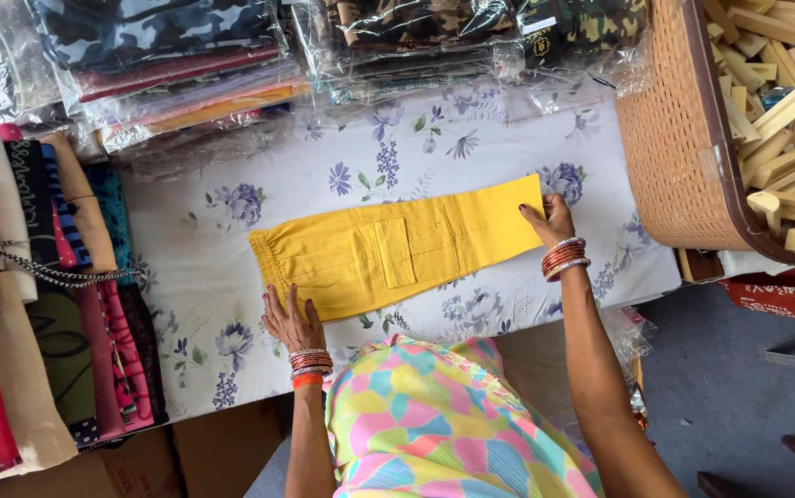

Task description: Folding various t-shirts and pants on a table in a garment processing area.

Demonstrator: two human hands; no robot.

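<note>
A pair of yellow trousers (397,247) lies folded lengthwise on a white sheet with blue flowers (231,267), its elastic waist at the left and a patch pocket facing up. My left hand (291,321) rests flat on the lower left corner near the waist, fingers spread. My right hand (552,219) presses on the right end of the trousers, fingertips on the cloth edge. Both wrists wear red and orange bangles.
Folded garments in several colours (38,295) are stacked along the left. Clothes in clear plastic bags (185,65) lie at the back. A woven brown basket (669,138) full of wooden pieces stands at the right. Cardboard boxes (167,461) sit below the table edge.
</note>
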